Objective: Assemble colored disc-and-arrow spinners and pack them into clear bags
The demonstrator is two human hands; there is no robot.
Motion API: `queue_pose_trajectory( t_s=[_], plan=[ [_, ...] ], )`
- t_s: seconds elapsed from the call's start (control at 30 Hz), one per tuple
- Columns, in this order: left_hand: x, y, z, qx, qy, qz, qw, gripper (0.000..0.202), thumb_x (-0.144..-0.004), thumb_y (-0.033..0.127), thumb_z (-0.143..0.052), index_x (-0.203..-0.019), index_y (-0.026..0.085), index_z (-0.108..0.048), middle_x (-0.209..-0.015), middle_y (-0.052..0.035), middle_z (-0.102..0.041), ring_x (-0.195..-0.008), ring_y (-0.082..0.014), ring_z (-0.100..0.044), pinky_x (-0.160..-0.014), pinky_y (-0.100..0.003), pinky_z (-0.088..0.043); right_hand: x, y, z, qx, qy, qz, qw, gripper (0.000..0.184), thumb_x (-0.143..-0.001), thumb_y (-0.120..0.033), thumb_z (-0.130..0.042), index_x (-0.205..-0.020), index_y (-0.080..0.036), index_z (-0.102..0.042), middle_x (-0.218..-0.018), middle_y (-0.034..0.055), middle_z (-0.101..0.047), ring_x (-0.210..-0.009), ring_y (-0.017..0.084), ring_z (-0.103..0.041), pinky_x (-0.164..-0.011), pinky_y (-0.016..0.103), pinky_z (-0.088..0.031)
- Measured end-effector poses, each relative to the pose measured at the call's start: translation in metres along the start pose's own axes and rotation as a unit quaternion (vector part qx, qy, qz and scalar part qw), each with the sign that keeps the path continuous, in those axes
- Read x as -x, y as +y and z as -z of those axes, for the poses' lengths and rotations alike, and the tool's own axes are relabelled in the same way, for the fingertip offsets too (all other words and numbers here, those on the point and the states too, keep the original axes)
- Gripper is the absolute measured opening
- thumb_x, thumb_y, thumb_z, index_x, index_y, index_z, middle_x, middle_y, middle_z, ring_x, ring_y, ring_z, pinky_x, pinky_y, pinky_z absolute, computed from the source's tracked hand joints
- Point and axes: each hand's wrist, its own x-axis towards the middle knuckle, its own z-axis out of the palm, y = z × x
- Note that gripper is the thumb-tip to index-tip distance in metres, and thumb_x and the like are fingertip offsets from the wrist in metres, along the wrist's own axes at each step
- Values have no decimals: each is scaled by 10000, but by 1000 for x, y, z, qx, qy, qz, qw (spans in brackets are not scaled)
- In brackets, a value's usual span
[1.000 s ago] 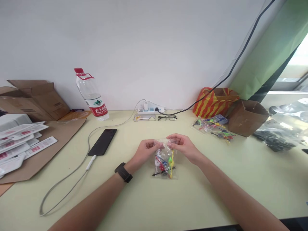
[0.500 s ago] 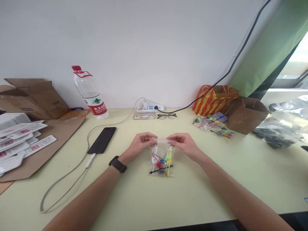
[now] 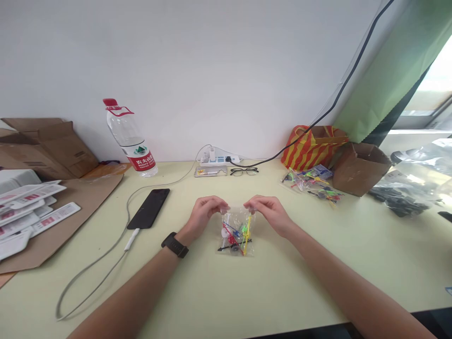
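A small clear plastic bag [image 3: 236,235] is stretched between my two hands over the table. Inside it are several thin plastic pieces in white, red, blue, green, yellow and black, some arrow-shaped. My left hand [image 3: 209,212], with a dark watch on its wrist, pinches the bag's upper left corner. At the upper right corner, my right hand [image 3: 268,212] pinches the same bag between thumb and fingers. Whether the bag's bottom touches the table I cannot tell.
Left of my hands lies a black phone [image 3: 149,208] on a charging cable. Behind are a large water bottle [image 3: 136,146], eyeglasses [image 3: 244,172] and a power strip [image 3: 219,160]. More filled bags [image 3: 310,181] lie right, before a striped bag [image 3: 300,150] and a brown box [image 3: 362,169].
Both hands keep their pinch on the plastic bag's top corners. The bag has risen slightly in view, and the camera has shifted a little.
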Motion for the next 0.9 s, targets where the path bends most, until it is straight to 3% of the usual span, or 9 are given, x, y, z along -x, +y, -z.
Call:
queue_pose_trajectory(
  t_s=[0.07,0.13,0.2,0.33,0.43,0.67,0.9],
  plan=[
    [3,3,-4,-31,16,-17,999,234,-834,380,-786,-908,161,-746,-788,-59,-742,-762,-182,-672,-764,-308,-531,0,1,-2,16,12,-2,1000,303,-841,-471,-776,-1014,-224,-806,-920,60,-718,-858,204,-619,-815,368,-512],
    [5,5,-8,-54,18,-12,998,370,-812,396,-829,-1097,187,-718,-750,-14,-716,-729,-162,-651,-739,-289,-518,0,2,-3,10,14,0,1000,354,-810,-466,-818,-1070,-230,-780,-935,52,-713,-885,204,-634,-827,366,-524],
    [6,7,-11,-67,0,8,998,455,-826,430,-818,-1196,190,-707,-778,-18,-722,-750,-162,-652,-744,-284,-514,1,3,-3,6,6,7,1000,357,-814,-457,-822,-1084,-230,-765,-944,51,-708,-900,201,-642,-840,365,-529],
    [6,8,-13,-90,-44,30,995,340,-869,461,-773,-1032,163,-785,-895,-75,-767,-830,-180,-671,-771,-281,-508,1,1,-3,13,-12,13,1000,335,-825,-447,-814,-1078,-234,-756,-979,62,-719,-917,206,-651,-848,370,-536],
    [6,7,-13,-80,-46,27,995,295,-850,439,-796,-952,162,-799,-908,-86,-777,-846,-194,-684,-786,-292,-518,2,-2,-3,17,-3,10,1000,343,-817,-469,-815,-1059,-231,-760,-982,65,-727,-931,214,-660,-860,377,-541],
    [9,8,-16,-58,-34,42,997,241,-785,379,-857,-904,177,-799,-863,-58,-767,-816,-175,-680,-759,-271,-523,0,-1,-1,29,-4,-21,999,334,-799,-509,-814,-957,-217,-778,-872,46,-730,-792,187,-627,-743,346,-511],
    [10,10,-19,-104,-53,19,993,279,-856,439,-790,-846,161,-811,-800,-62,-753,-739,-156,-632,-710,-269,-501,3,-7,-7,22,-20,-23,999,316,-816,-507,-798,-934,-214,-783,-853,42,-727,-779,183,-619,-739,337,-505]
  ],
)
